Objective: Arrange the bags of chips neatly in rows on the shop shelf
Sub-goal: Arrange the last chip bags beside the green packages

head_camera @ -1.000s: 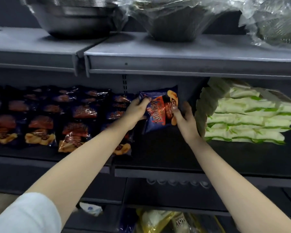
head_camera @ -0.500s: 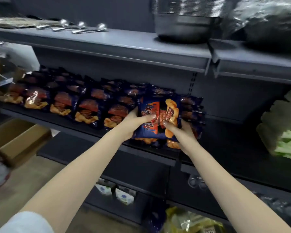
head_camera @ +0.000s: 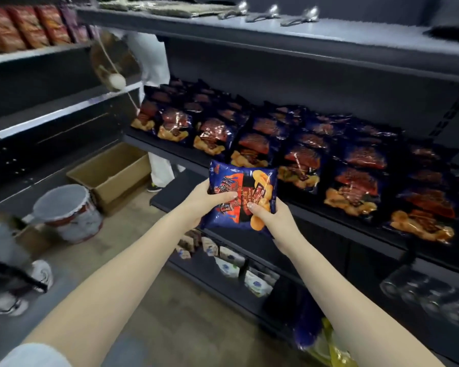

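Observation:
A blue and orange chip bag (head_camera: 243,190) is held in front of the dark shelf (head_camera: 329,221), off its front edge and over the aisle. My left hand (head_camera: 204,201) grips the bag's left side, thumb across its face. My right hand (head_camera: 272,217) grips its lower right corner. Rows of matching chip bags (head_camera: 302,160) lie flat on the shelf, running from far left to right, overlapping front to back.
An open cardboard box (head_camera: 109,176) and a covered bucket (head_camera: 66,210) stand on the floor at left. A person in white (head_camera: 154,75) stands at the shelf's far end. Lower shelves hold small packets (head_camera: 231,266). Spoons (head_camera: 273,14) lie on the upper shelf.
Both hands have pulled the bag off the shelf toward me and to the left. My view has swung left, bringing the floor, box and bucket into sight.

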Tool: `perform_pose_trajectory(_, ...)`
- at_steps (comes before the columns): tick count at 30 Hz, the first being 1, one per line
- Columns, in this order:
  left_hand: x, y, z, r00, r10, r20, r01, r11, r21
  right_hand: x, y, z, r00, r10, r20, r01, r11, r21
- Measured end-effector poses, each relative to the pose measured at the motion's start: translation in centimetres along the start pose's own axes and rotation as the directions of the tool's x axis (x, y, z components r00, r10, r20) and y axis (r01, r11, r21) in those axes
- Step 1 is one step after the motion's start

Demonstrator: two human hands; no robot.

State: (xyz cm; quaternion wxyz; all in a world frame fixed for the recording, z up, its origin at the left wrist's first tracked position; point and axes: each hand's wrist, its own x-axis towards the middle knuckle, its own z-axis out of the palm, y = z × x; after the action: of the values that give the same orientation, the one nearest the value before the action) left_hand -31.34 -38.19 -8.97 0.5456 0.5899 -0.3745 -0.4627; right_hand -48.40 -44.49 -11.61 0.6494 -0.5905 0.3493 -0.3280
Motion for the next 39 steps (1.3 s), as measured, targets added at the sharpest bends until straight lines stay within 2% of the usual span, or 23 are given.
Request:
perform_pose_trajectory(7,-1.7,-0.6,-7.3,0.993,-0.004,-0.118,0.001,1.0,-0.022,2.6,0.9,7.5,0.994,0.03,0.101,-0.032,0.999,0.019)
perform_pose_trajectory(10,-1.4,-0.5,-9.4,0.978,0.03,-0.205,-0.025,0.999,0.027,4.3,1.2,9.6,0.992,0.046,0.12,-0.055,0.996,0.069)
perform_pose_trajectory(13,-0.2,-0.9,-12.4,0.936,0.099,-0.339,-0.078,0.994,0.073,7.4,1.3,11.9,0.998,0.052,0.045,-0.06,0.977,0.205)
perform_pose_trajectory(16,1.5,-2.0,-15.3,0.889,-0.004,-0.458,-0.026,0.998,-0.058,11.0,1.0,14.6,0.999,0.046,0.016,-0.048,0.928,0.369)
perform_pose_trajectory(20,5.6,-2.8,-18.1,0.922,-0.121,-0.368,0.084,0.99,-0.114,15.8,1.5,19.2,0.997,0.033,0.07,-0.061,0.889,0.454)
perform_pose_trajectory(25,12.1,0.8,-22.1,0.92,-0.074,-0.385,-0.01,0.977,-0.213,22.1,-0.4,24.0,0.991,-0.019,0.132,-0.057,0.836,0.545)
perform_pose_trajectory(28,15.0,2.9,-25.0,0.905,-0.025,-0.426,-0.073,0.974,-0.213,25.9,-1.3,25.5,0.989,0.005,0.147,-0.08,0.857,0.51)
perform_pose_trajectory(30,16.6,3.1,-27.2,0.896,-0.03,-0.443,-0.067,0.977,-0.201,28.2,-1.5,25.7,0.99,0.06,0.129,-0.117,0.86,0.496)
perform_pose_trajectory(32,18.2,2.5,-29.0,0.894,-0.058,-0.443,-0.03,0.981,-0.19,30.2,-1.5,25.3,0.993,0.099,0.062,-0.116,0.86,0.497)
perform_pose_trajectory(34,19.5,2.2,-30.2,0.899,-0.058,-0.435,0.006,0.993,-0.12,31.5,-1.2,24.7,0.997,0.077,-0.012,-0.064,0.892,0.448)
perform_pose_trajectory(36,20.8,2.4,-31.4,0.902,0.003,-0.432,0.001,1.0,0.009,32.5,-0.9,24.4,0.999,0.019,-0.048,-0.001,0.937,0.35)
perform_pose_trajectory(39,23.5,2.9,-33.8,0.885,0.121,-0.449,-0.059,0.987,0.151,33.8,-0.3,25.3,0.995,-0.082,-0.051,0.086,0.994,0.068)
